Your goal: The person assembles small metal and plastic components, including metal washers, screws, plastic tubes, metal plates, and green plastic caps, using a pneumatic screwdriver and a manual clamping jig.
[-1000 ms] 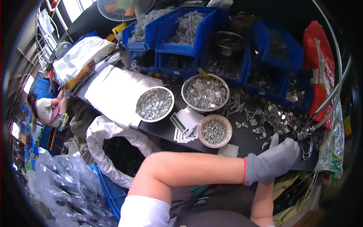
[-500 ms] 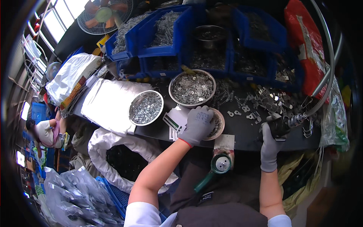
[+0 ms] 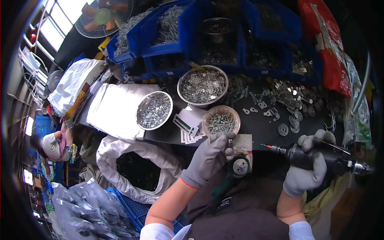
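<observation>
My gloved left hand (image 3: 207,158) pinches a small screw (image 3: 231,141) between thumb and fingers. It is just below the pinkish bowl of screws (image 3: 222,121). Beside its fingertips, a green round part with a white disc (image 3: 241,167) sits at the table's edge, partly behind the hand. In my gloved right hand (image 3: 305,172) is a black power screwdriver (image 3: 298,157), held level. Its bit (image 3: 269,147) points left toward the green part and is apart from it.
Two steel bowls (image 3: 155,111) (image 3: 203,86) hold metal washers and tabs. Loose metal brackets (image 3: 288,96) and springs lie at the right. Blue bins (image 3: 165,50) stand along the back. A white sack (image 3: 106,160) hangs open at the front left. White cards (image 3: 188,124) lie beside the pinkish bowl.
My left hand has come out of the pinkish bowl toward me with a screw in its fingers. My right hand has moved right and turned the screwdriver, its bit now pointing left.
</observation>
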Motion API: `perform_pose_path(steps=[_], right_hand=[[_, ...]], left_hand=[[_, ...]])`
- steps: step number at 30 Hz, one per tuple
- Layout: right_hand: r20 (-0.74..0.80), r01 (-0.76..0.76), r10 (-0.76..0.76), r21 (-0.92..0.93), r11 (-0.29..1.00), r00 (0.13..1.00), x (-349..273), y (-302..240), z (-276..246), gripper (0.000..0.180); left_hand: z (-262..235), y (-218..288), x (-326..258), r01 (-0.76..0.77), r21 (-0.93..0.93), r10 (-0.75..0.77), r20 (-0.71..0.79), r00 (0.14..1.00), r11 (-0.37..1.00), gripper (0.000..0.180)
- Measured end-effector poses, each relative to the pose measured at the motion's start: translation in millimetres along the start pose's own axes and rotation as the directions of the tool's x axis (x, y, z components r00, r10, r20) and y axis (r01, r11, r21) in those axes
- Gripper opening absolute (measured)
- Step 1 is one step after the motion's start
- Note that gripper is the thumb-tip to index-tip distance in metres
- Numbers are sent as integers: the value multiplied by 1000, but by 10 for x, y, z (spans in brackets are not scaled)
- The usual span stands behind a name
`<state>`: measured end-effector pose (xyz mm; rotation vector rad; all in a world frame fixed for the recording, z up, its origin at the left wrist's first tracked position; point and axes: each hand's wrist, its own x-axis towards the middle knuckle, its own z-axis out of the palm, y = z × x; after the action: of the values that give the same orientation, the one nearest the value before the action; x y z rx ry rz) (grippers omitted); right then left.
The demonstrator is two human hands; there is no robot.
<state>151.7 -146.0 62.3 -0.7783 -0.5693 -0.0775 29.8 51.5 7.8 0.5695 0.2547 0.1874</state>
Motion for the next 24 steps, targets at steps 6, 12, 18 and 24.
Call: perform_pose_path(steps=[6, 12, 18, 24], right_hand=[[8, -35, 34, 166, 986, 999, -43, -261, 305, 61], [37, -89, 83, 206, 974, 996, -62, -301, 343, 60], [46, -108, 102, 151, 983, 994, -100, -290, 332, 59], [-8, -131, 133, 104, 986, 991, -145, -247, 328, 59]], left_hand=[[101, -220, -165, 47, -90, -45, 22, 999, 995, 22], [138, -266, -226, 54, -77, -48, 72, 996, 996, 20], [143, -308, -265, 64, -33, -63, 39, 997, 997, 21], [147, -367, -264, 72, -38, -73, -20, 997, 997, 23]])
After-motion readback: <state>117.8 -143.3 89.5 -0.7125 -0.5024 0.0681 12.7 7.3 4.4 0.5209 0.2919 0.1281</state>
